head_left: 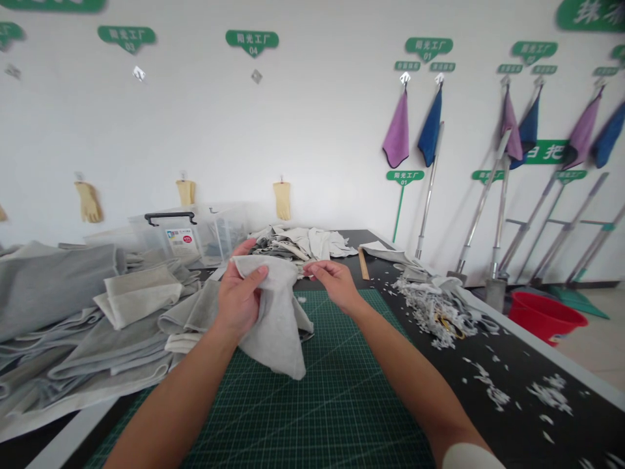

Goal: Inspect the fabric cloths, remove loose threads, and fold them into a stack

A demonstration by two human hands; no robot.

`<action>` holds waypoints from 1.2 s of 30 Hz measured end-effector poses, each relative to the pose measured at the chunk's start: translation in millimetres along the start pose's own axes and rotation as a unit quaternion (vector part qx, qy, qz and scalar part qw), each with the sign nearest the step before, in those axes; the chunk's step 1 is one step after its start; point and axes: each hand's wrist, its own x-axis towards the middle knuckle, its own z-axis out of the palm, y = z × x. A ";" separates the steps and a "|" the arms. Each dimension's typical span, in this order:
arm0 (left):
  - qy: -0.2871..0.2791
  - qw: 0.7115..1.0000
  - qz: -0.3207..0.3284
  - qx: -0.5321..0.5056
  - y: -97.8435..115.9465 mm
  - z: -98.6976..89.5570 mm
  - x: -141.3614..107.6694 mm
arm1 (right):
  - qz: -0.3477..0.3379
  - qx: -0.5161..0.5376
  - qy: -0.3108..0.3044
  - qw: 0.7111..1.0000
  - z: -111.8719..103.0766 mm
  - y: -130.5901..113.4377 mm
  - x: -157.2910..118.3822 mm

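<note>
A light grey piece of fabric (276,312) hangs over the green cutting mat (336,384). My left hand (240,293) is closed on its upper left part, thumb on the near side. Just right of the fabric's upper edge, my right hand (334,280) is in a pinch, thumb against fingers. Whatever lies between those fingertips is too small to make out. A second, darker layer of the fabric shows behind its right side.
Folded grey fabric (49,286) is heaped at left, with a clear plastic box (183,238) behind. More fabric (317,242) and a wooden ruler (364,264) lie at the back. At right are scissors (452,326) among shredded scraps (424,306), and a red bucket (544,316) beyond the table.
</note>
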 end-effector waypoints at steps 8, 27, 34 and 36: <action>-0.054 0.999 0.001 -0.005 15.6 -11.3 -0.9 | 0.009 -0.002 -0.194 0.981 11.3 8.8 -11.0; 0.101 0.958 0.225 0.147 43.1 -30.5 15.9 | 0.012 -0.256 -0.241 0.936 0.3 -6.5 -6.7; 0.181 0.911 0.325 0.178 69.5 -44.2 24.1 | 0.100 -0.258 -0.185 0.943 -46.7 14.6 10.0; 0.188 0.898 0.335 0.213 72.2 -45.0 23.9 | 0.108 -0.252 -0.168 0.947 -56.7 18.7 12.1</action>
